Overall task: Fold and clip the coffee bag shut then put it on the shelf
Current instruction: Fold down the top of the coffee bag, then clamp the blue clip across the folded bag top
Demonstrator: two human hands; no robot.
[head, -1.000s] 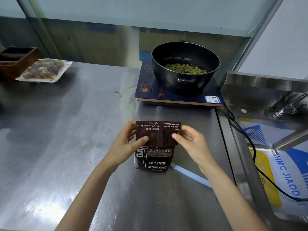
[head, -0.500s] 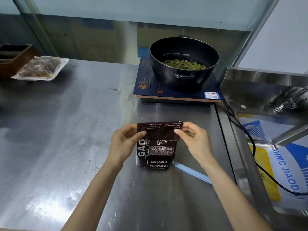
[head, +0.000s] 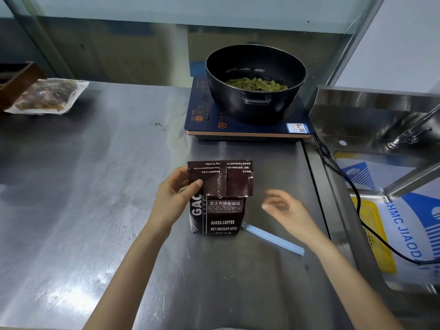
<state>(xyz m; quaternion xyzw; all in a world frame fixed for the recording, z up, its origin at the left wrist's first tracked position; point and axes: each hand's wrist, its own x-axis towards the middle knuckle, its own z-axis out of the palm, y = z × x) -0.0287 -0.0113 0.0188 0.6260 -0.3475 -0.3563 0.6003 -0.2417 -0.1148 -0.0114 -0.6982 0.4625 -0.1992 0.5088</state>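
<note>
A dark brown coffee bag (head: pixel 220 210) stands upright on the steel counter (head: pixel 95 198), its top flap folded down toward me over the front. My left hand (head: pixel 173 196) pinches the left side of that folded flap, thumb on the front. My right hand (head: pixel 285 210) hovers to the right of the bag, fingers spread and slightly blurred, holding nothing. A long pale blue bag clip (head: pixel 273 238) lies flat on the counter just right of the bag's base, below my right hand. No shelf is in view.
A black pot (head: pixel 256 82) with green vegetables sits on a blue induction cooker (head: pixel 238 129) behind the bag. Its black cable (head: pixel 352 186) runs right into the steel sink (head: pixel 357 110), which holds a yellow basket. A sealed food packet (head: pixel 45 95) and a wooden box lie far left.
My right hand has let go of the folded flap and moved down and to the right, away from the bag. My left hand still holds the fold.
</note>
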